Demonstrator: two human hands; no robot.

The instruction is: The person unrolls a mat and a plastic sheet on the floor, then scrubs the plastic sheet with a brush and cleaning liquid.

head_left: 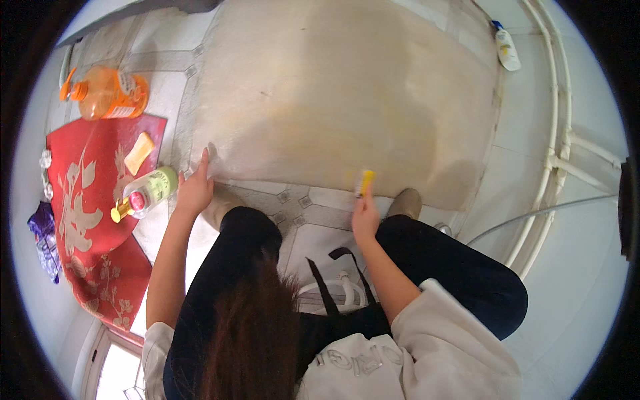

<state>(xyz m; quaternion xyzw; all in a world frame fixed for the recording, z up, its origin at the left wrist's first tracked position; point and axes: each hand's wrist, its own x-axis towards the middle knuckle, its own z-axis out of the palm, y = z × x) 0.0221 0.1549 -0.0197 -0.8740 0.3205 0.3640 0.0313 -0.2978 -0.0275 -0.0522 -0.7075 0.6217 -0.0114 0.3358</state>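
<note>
A large beige sheet (pixel 320 93) lies on the patterned floor in front of me. My left hand (pixel 195 190) is at the sheet's near left corner, its index finger stretched out over the edge. Nothing shows in that hand. My right hand (pixel 365 215) is closed around a small yellow-and-white stick-like thing (pixel 366 181), slightly blurred, whose yellow end points away over the sheet's near edge; its kind is unclear. Just left of my left hand is a clear pump bottle (pixel 157 187) with a yellow pump and a green base.
Further left are an orange pump bottle (pixel 117 93), a pale yellow block (pixel 139 153), a red patterned mat (pixel 93 200) and a purple packet (pixel 44 240). A white bottle with a blue cap (pixel 507 50) is at the far right, near white wall pipes (pixel 557 127) and a grey hose (pixel 527 215).
</note>
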